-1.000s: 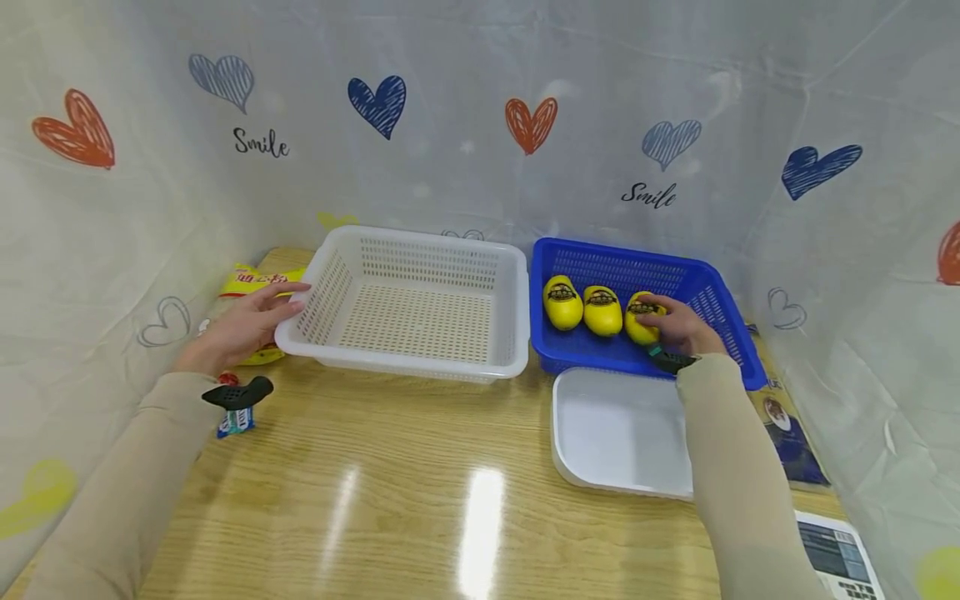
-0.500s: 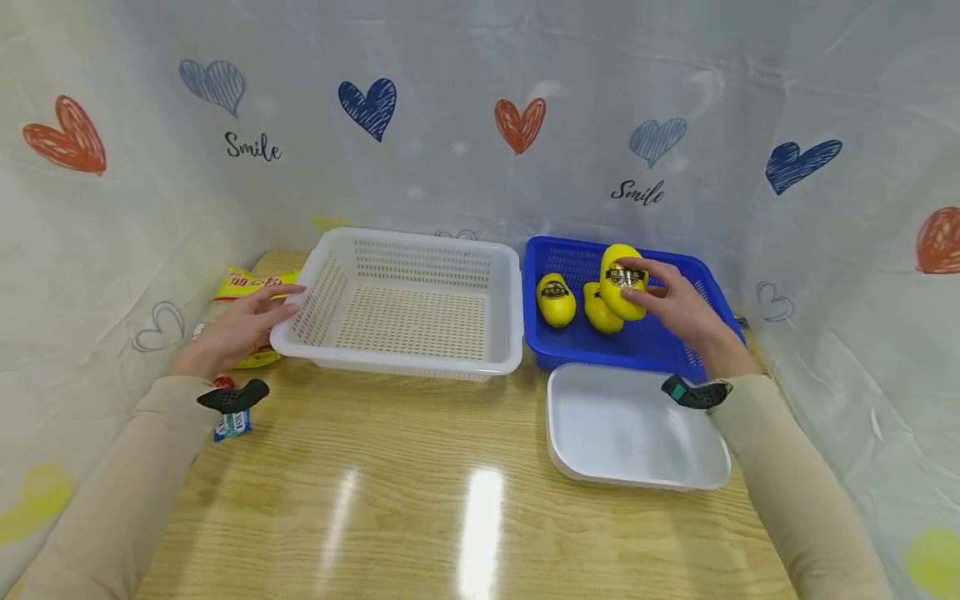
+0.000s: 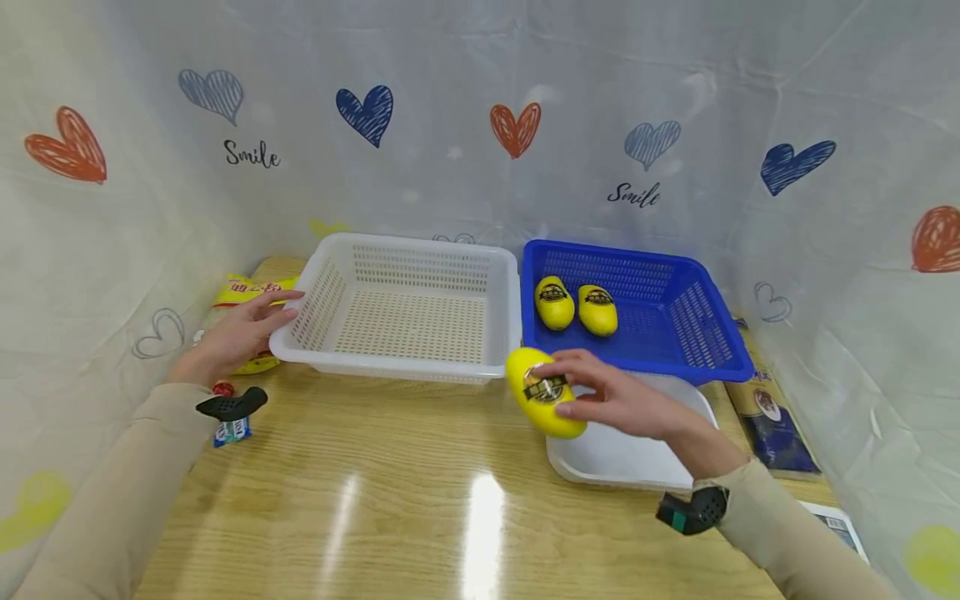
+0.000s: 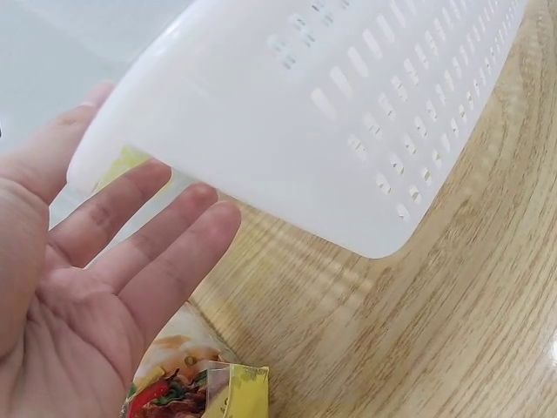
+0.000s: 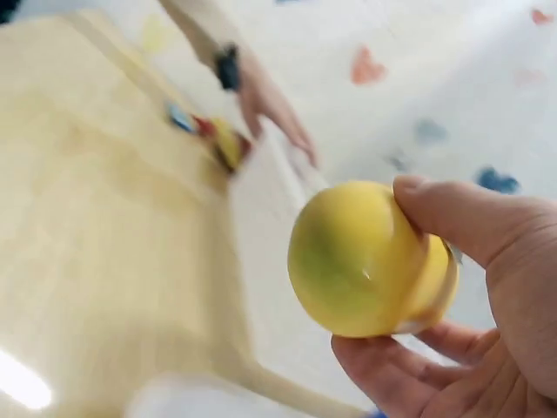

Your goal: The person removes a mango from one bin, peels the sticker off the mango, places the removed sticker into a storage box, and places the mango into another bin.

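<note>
In the head view my right hand (image 3: 611, 398) grips a yellow mango (image 3: 542, 408) with a dark printed label. It is raised in front of the gap between the two baskets; the right wrist view shows a greenish patch on the mango (image 5: 344, 261), between thumb and fingers. My left hand (image 3: 236, 337) holds the left rim of a white slotted basket (image 3: 397, 374). Up close, its thumb and fairly straight fingers (image 4: 178, 226) lie on either side of the rim. Two more labelled mangoes (image 3: 555, 304) lie in the left part of a blue basket (image 3: 637, 367).
A shallow white tray (image 3: 622, 467) stands before the blue basket, partly beneath my right hand. Behind my left hand is a yellow food bag (image 3: 258, 287), with a small blue packet (image 3: 232, 432) nearer. A dark bag (image 3: 776, 425) lies far right. A heart-printed sheet (image 3: 450, 192) hangs behind.
My right hand has lifted the rightmost mango out of the blue basket and carried it left and nearer, over the tray's left edge. My left hand has stayed at the white basket's rim.
</note>
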